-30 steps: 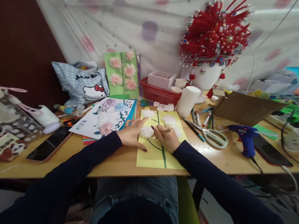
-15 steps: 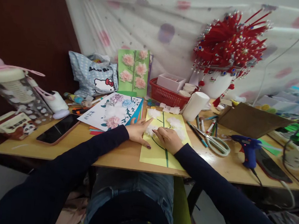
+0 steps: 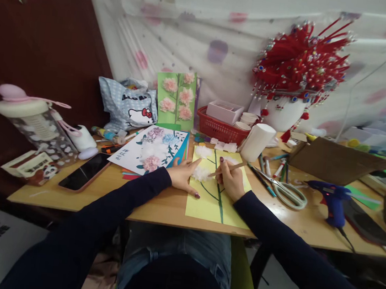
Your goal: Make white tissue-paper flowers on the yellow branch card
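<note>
A yellow sheet (image 3: 203,207) with a drawn green stem lies before me, bearing several fluffy white flowers. My left hand (image 3: 182,176) is spread at the sheet's left edge, its fingertips beside the lower left white flower (image 3: 201,174). In my right hand (image 3: 231,180) is a thin wooden stick (image 3: 237,166), held like a pen. The stick's tip points down to the left, at the right side of that flower; whether it touches the petals I cannot tell. The upper left white flower (image 3: 203,152) shows fully, while my right hand partly covers those on the right.
White paper with coloured flowers (image 3: 132,149) lies at left, near a phone (image 3: 85,171). To the right are scissors (image 3: 287,195), pens and a blue glue gun (image 3: 333,203). Behind stand a white paper roll (image 3: 257,143), a red basket (image 3: 211,130) and a green flower picture (image 3: 164,116).
My right hand has risen slightly off the flower, and the wooden stick now shows in its fingers. My left hand stays spread on the sheet. The camera view has shifted a little.
</note>
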`<state>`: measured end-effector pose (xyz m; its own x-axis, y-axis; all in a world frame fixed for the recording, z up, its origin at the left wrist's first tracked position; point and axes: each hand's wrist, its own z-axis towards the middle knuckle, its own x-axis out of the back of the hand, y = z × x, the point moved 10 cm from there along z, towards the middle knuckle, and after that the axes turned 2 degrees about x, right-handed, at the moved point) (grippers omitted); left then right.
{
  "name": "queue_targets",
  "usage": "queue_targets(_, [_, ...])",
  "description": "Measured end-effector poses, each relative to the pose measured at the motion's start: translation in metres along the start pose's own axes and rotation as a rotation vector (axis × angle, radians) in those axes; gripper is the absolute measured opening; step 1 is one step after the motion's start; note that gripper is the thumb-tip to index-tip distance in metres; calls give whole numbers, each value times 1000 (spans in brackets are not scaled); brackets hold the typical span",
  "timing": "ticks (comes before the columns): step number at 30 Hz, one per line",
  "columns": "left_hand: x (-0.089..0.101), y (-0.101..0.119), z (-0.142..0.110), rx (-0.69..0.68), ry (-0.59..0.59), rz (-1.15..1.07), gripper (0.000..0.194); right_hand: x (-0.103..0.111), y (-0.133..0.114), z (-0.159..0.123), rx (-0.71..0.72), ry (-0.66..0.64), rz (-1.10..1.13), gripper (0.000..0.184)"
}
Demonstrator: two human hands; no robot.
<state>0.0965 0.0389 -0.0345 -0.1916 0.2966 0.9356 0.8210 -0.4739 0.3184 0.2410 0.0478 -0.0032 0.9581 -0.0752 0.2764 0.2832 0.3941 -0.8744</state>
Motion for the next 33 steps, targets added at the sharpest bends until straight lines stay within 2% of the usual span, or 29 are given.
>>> queue_targets(5, [0,4,0,-30,14,-10,126,12,7,0,-77,118,150,56])
queue_targets(7, [14,-2,-4,-46,62,-27,116,13,4,-1,-71,130,175,56])
queue_targets(8, [29,-9,-8,-45,121,-45,103,14,2,-1,-65,135,190,55])
queue_targets(10, [71,-38,-23,-2,326,-100,64,14,-1,-1,-48,134,226,55])
queue_targets(11, [94,-59,-34,34,444,-139,41,14,-2,-1,-38,133,242,55])
queue_targets(12, [116,-83,-48,91,570,-180,29,13,-3,-1,-31,133,253,55])
queue_targets(13, [135,-109,-64,175,689,-204,25,13,-3,-1,-29,135,261,55])
queue_targets(15, [151,-154,-85,313,754,-215,23,14,-3,-1,-37,146,269,55])
queue_targets(17, [151,-182,-93,371,720,-213,19,14,-2,0,-47,153,263,55])
queue_targets(20, [134,-199,-88,395,625,-219,18,14,-2,0,-47,139,230,55])
queue_targets(23, [121,-202,-78,408,589,-217,21,15,-3,0,-47,136,215,54])
queue_targets(29, [115,-200,-75,429,585,-198,30,15,-7,0,-21,146,223,54])
queue_targets(33, [115,-199,-79,448,602,-181,16,14,-6,0,-24,134,222,52])
